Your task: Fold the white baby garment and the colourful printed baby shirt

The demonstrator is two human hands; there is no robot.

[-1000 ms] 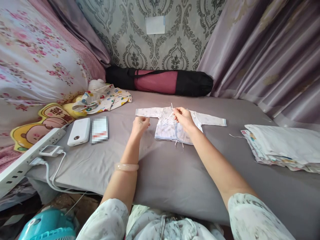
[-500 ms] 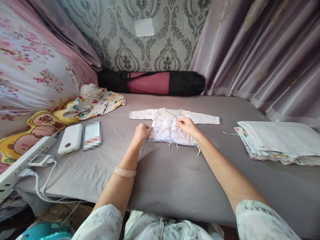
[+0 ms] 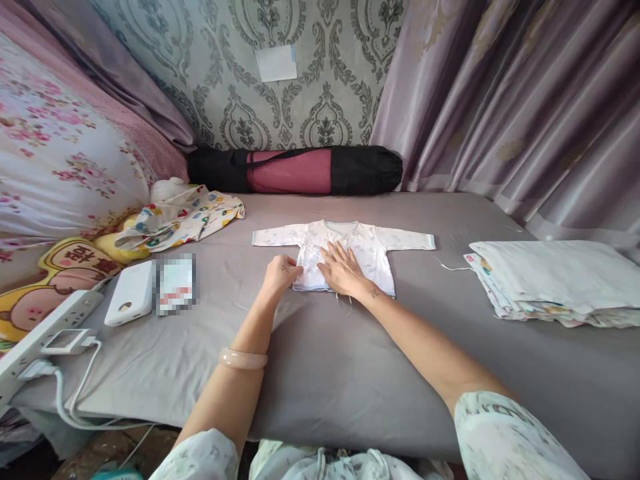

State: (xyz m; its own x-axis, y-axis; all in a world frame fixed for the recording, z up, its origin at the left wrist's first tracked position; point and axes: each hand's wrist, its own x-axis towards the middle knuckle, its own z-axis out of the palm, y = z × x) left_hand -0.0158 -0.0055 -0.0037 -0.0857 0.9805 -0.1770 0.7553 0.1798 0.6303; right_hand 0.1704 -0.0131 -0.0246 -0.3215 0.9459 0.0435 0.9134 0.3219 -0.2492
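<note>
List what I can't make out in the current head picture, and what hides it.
All in the head view:
- Part of the small shirt's front: covered by the right hand.
- Whatever the left hand may pinch: hidden by its own fingers.
- Print on the flat item: pixelated.
- Turquoise thing: cut off by the bottom edge.
- Power strip's end: cut off by the left edge.

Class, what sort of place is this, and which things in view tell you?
Probably a home bedroom: a broad grey sheet is spread as on a bed, purple curtains hang beside it, and patterned wallpaper rises behind.
</note>
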